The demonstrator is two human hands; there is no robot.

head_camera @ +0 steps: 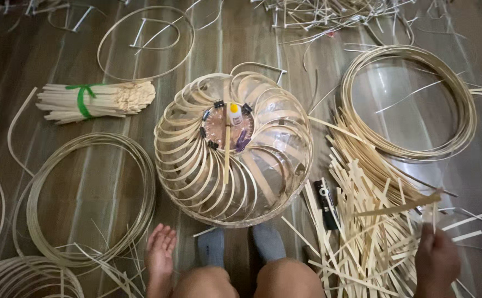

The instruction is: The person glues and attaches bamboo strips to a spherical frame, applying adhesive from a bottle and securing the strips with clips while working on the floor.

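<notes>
1. The right hand (pixel 437 259) pinches a thin bamboo strip (pixel 433 212), its length pointing up and away.
2. The strip pile (pixel 362 221) lies just left of it.
3. The left hand (pixel 160 248) rests spread and empty on the floor (pixel 86 165), near the woven bamboo dome (pixel 232 149).

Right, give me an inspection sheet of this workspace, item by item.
Surface: dark wood-look floor, glossy, with reflections.
Job's things: round woven bamboo frame in front of the socked feet; black clips, a small yellow-capped bottle and one strip lying across its centre. Loose pile of bamboo strips at right.
Clutter: bundle of sticks tied with green band; coiled bamboo hoops at left and at right; a black tool; scattered offcuts at the top.
Hands: left hand open, flat on the floor, empty. Right hand over the pile, fingers closed on a thin strip.
Cables: nothing seen.
Surroundings: nothing seen beyond the floor.
</notes>
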